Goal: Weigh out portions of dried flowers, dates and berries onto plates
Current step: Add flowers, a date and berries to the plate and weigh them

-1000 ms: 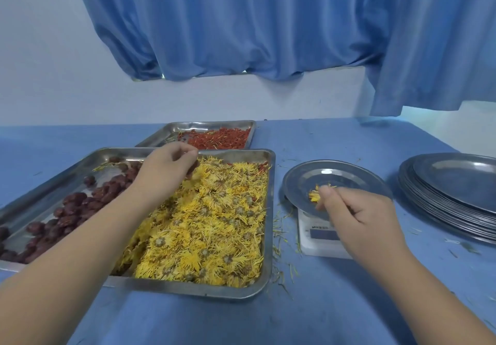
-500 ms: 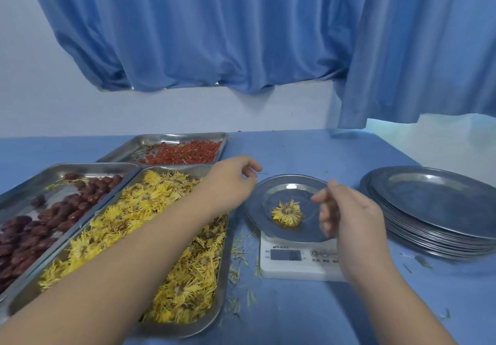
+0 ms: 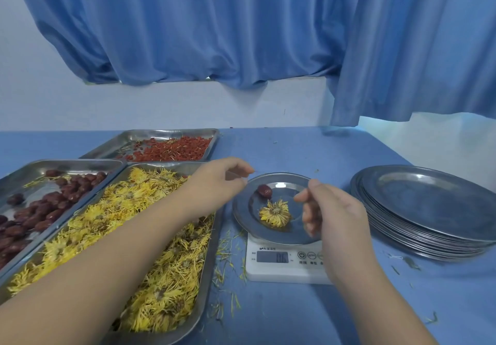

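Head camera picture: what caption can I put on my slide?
Left hand and right hand hover over the plate on the scale, which holds one dried flower and one date.

A date newly on plate

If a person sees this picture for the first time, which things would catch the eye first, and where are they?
First, the heap of bright yellow dried flowers filling the big steel tray at the front left. Next, the round steel plate on the white digital scale in the middle holds one yellow flower and one dark red date, with the left hand and the right hand hovering at its sides.
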